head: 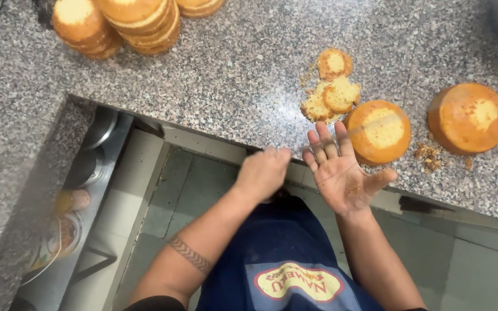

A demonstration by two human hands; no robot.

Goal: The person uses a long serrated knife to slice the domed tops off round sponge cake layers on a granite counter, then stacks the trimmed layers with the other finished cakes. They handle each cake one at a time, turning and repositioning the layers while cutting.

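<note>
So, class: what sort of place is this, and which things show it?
Probably a bakery kitchen: stacked round sponge cakes on a granite counter, cut-off cake tops with crumbs, and metal pans shelved below.

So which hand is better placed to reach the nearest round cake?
Probably the right hand: it is open, palm up, right beside the nearest cake. The left hand is closed and farther away over the counter edge.

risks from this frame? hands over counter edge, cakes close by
1. The right hand is open with crumbs on the palm, past the granite counter edge; crumbs may drop to the floor.
2. The nearest round cake sits close to the counter edge; a hand sweep could knock it off.
3. A long knife seems to lie across that cake, blurred; fingers are close to it.
</note>
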